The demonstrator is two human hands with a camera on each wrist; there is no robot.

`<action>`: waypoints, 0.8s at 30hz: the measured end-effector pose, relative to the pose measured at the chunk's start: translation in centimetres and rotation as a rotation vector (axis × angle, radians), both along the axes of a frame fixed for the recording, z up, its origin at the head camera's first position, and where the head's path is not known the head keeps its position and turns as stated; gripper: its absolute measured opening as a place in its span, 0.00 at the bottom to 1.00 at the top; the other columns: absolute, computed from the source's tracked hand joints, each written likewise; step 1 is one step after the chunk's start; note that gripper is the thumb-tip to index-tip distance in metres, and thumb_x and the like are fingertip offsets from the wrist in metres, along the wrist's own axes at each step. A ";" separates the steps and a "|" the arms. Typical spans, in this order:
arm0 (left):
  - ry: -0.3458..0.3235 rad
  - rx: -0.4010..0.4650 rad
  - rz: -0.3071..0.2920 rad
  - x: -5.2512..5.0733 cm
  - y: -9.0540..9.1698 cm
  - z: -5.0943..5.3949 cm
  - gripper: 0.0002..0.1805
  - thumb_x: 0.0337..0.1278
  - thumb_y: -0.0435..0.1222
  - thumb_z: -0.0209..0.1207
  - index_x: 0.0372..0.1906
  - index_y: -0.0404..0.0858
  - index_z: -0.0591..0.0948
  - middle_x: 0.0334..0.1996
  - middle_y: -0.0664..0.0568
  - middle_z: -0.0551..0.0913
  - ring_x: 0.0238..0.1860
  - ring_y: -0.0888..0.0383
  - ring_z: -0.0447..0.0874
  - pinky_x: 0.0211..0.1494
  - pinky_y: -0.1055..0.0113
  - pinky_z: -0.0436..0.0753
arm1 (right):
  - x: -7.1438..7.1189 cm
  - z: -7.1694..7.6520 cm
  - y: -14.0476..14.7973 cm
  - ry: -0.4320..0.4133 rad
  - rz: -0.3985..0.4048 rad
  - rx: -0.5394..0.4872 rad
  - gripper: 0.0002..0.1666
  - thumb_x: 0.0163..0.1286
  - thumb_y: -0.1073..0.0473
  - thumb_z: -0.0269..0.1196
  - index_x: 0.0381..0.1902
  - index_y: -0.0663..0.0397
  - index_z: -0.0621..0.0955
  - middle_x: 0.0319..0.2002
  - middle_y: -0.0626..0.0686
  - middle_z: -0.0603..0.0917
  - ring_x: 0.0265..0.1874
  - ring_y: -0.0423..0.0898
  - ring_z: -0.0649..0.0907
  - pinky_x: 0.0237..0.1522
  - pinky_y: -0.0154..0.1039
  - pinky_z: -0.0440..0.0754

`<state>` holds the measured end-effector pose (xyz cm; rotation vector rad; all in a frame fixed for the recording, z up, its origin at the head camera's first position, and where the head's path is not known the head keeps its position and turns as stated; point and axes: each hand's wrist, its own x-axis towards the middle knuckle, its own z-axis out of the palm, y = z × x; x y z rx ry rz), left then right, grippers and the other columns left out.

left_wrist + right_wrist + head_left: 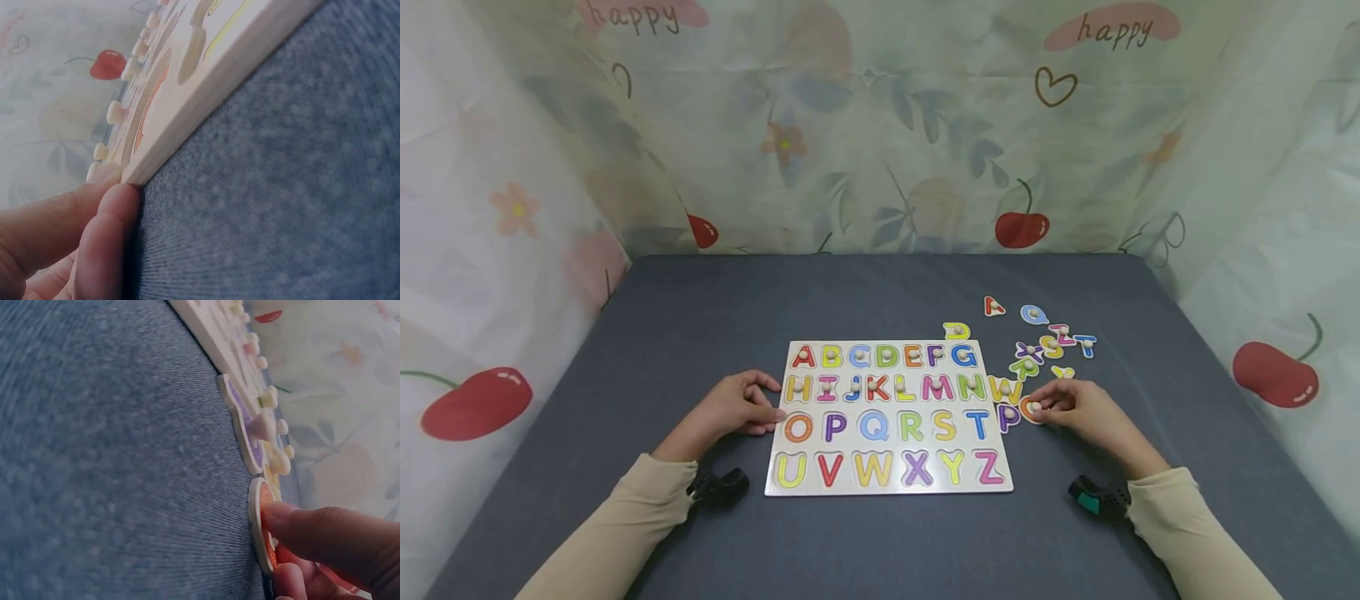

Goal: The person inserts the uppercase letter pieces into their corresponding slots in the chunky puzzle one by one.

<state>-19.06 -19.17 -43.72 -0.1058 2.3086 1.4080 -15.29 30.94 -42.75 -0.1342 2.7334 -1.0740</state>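
A white wooden alphabet board (891,447) lies on the dark cloth. Knobbed letters fill its top two rows, A to N; the recesses from O to Z hold no pieces. My left hand (730,408) pinches the board's left edge, thumb on top and fingers against the side (119,206). To the right of the board, my right hand (1086,418) holds an orange letter O piece (1027,407) between thumb and fingers, low over the cloth. Its knob is mostly hidden by the fingers in the right wrist view. A purple P (1008,417) and yellow W (1004,390) lie beside it.
Further loose letters lie beyond the right hand: a green R (1024,369), purple X (1029,352), yellow S (1052,347), blue T (1085,343), blue Q (1033,314) and a red piece (994,307). A yellow piece (957,331) touches the board's back edge. Patterned curtains surround the table.
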 end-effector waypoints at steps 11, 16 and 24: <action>0.004 0.006 -0.007 0.0 0.0 -0.1 0.29 0.47 0.34 0.72 0.54 0.32 0.71 0.24 0.51 0.79 0.22 0.62 0.82 0.27 0.70 0.83 | -0.8 2.4 -0.9 0.048 -0.032 0.068 0.16 0.62 0.54 0.69 0.43 0.58 0.84 0.32 0.50 0.83 0.31 0.44 0.77 0.30 0.34 0.75; 0.001 0.004 -0.003 -0.1 -0.1 -0.1 0.29 0.47 0.34 0.72 0.54 0.33 0.71 0.24 0.51 0.79 0.22 0.62 0.82 0.27 0.69 0.83 | -1.9 4.6 -3.4 0.091 0.001 0.017 0.17 0.63 0.53 0.69 0.44 0.58 0.84 0.33 0.51 0.84 0.33 0.45 0.78 0.33 0.36 0.77; 0.001 -0.004 -0.004 -0.1 -0.1 0.0 0.30 0.47 0.35 0.73 0.54 0.33 0.72 0.24 0.50 0.79 0.22 0.61 0.82 0.26 0.69 0.83 | -3.4 6.4 -10.0 0.145 0.111 -0.078 0.11 0.62 0.54 0.69 0.40 0.52 0.84 0.32 0.50 0.82 0.31 0.46 0.78 0.35 0.37 0.78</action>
